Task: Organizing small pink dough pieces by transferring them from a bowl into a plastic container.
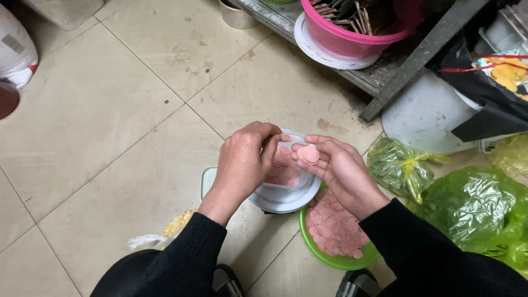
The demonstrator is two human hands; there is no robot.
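The right hand [340, 171] is pinching a stack of pink slices [308, 154] in its fingertips; the left hand [246, 159], curled, is touching them above the white container [286, 199], the green bowl [322, 254] lying below the right wrist.

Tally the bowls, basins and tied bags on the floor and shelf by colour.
Green bowl with pink slices: 1
White bowl under the hands: 1
Pink basket on the shelf: 1
Green tied bags: 2, with part of another at the right edge, not counted
Total: 5
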